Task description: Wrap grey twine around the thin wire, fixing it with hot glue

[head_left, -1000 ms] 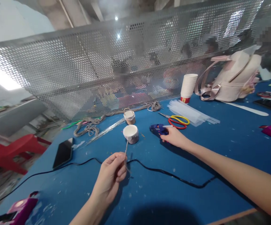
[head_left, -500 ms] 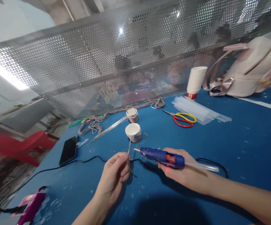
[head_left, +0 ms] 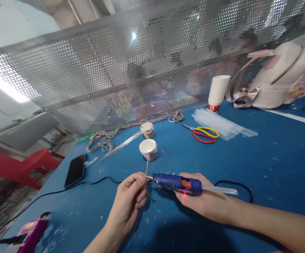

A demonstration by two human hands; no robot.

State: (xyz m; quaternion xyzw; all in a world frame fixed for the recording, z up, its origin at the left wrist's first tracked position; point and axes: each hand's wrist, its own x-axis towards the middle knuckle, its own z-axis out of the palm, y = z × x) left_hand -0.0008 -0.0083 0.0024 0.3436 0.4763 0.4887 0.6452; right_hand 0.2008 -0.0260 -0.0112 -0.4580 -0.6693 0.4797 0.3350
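Scene was set on a blue worktop [head_left: 247, 158] speckled with pale dried bits, backed by a perforated grey metal screen [head_left: 89, 80].

Near the middle, a thin grey wire stem [head_left: 146, 167] was pinched roughly upright in the left hand [head_left: 129, 200], thumb and fingers closed on it. A blue hot glue gun with an orange trigger [head_left: 176, 182] was held in the right hand [head_left: 205, 202], fingers wrapped round its body. It was kept almost level, with the nozzle pointed left and brought right up to the wire, just above the left fingertips.

So the step in hand was judged to be glue getting dabbed onto the wire. For the next bit, a steady nozzle on that one spot would be called for, with fingertips kept clear of the hot tip.

The wire looked dull, very slim and slightly bent, with a short tail seen below the hand. Its top was pointed at a small white cup wrapped in grey twine [head_left: 148, 149] just beyond; whether they touched couldn't be told.
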